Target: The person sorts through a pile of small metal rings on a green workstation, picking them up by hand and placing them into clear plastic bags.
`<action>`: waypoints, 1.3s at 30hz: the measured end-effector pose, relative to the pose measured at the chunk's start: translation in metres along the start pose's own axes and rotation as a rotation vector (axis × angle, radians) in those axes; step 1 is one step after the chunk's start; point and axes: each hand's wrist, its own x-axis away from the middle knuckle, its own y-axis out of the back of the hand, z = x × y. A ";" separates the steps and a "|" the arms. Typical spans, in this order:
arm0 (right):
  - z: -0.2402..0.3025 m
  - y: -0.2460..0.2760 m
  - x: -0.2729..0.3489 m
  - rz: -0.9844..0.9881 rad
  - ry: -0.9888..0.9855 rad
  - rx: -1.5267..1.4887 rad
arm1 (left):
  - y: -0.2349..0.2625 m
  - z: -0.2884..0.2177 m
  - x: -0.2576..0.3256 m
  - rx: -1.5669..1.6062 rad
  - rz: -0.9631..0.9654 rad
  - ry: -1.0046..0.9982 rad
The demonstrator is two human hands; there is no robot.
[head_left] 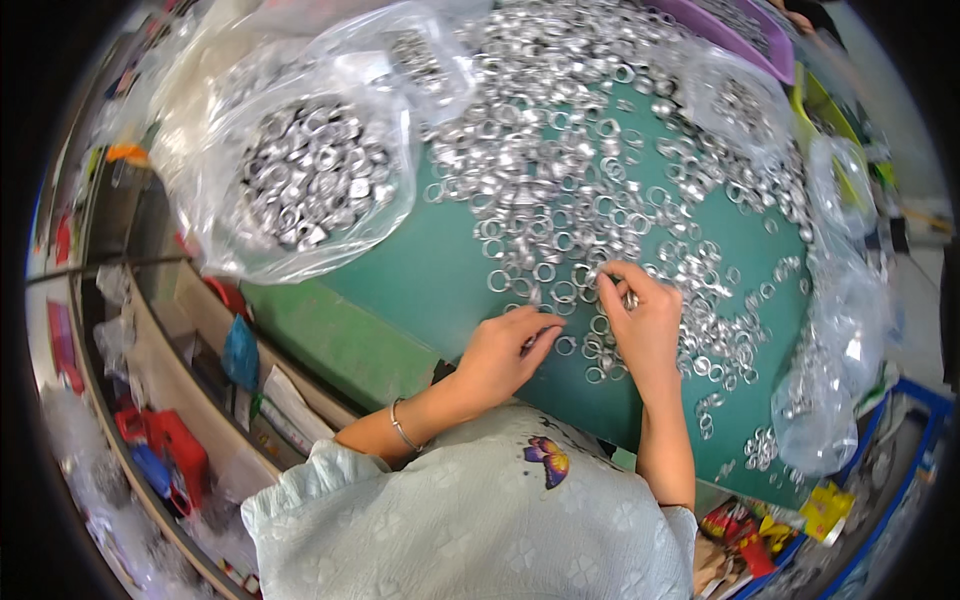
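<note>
Many small silver metal rings (563, 242) lie loosely spread over the green tabletop (385, 285) in front of me. My left hand (505, 355) is at the near edge of the spread, its thumb and fingers closed, with a bit of silver ring (528, 345) showing between them. Just to its right, my right hand (645, 315) reaches among the rings, thumb and forefinger pinched together. Silver rings (628, 299) show inside its curled fingers; how many it holds is hidden. The hands are apart from each other.
A clear plastic bag (395, 215) of chunkier rings stands open at the left, with a smaller bag (455, 75) behind it. A purple tray (785, 55) and a yellow-green bin (838, 120) are at the far right. Plastic bags (825, 400) line the right edge; open drawers (190, 350) are at the left.
</note>
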 end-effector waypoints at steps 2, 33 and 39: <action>-0.014 0.017 0.016 -0.078 -0.105 -0.149 | -0.002 -0.003 -0.002 0.005 0.006 -0.007; -0.078 0.094 0.157 -0.257 -0.535 0.448 | -0.040 -0.015 0.018 -0.058 0.131 -0.037; -0.073 0.083 0.151 -0.409 -0.469 0.263 | -0.046 -0.021 0.016 -0.049 0.153 -0.042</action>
